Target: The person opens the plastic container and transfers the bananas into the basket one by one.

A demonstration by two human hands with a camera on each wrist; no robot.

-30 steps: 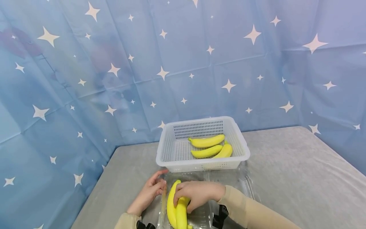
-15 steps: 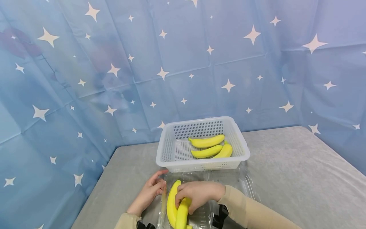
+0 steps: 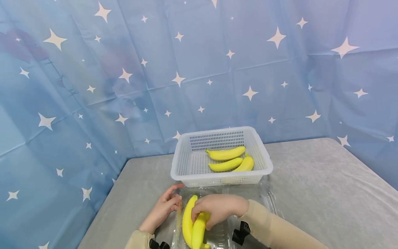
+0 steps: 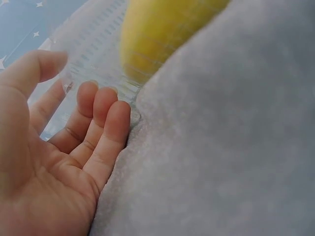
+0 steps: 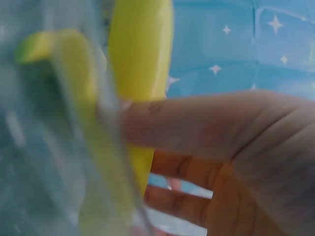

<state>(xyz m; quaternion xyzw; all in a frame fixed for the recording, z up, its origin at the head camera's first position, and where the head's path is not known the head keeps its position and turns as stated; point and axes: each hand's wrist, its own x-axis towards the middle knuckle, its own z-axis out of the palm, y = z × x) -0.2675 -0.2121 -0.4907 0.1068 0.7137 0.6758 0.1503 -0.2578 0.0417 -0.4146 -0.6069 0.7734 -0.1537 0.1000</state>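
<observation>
In the head view, my right hand (image 3: 219,209) pinches a yellow banana (image 3: 199,231) inside a clear plastic clamshell container (image 3: 222,238). Its thumb presses the banana's side in the right wrist view, with the other fingers on the far side. A second banana (image 3: 188,221) lies alongside to the left in the same compartment. My left hand (image 3: 163,207) holds the container's left edge near its far corner. From the left wrist view, that thumb (image 4: 42,69) is at the clear rim and the curled fingers (image 4: 115,123) touch the outer wall.
A white perforated basket (image 3: 222,180) stands behind the container, with three bananas (image 3: 225,154) inside. The container's other half (image 3: 264,200) lies folded out to the right. Grey cloth (image 3: 326,180) covers the table, and a blue starry curtain (image 3: 211,97) hangs behind.
The right hand has shifted slightly right, and the upper end of the banana it holds has tilted right with it. The left hand keeps its place on the container.
</observation>
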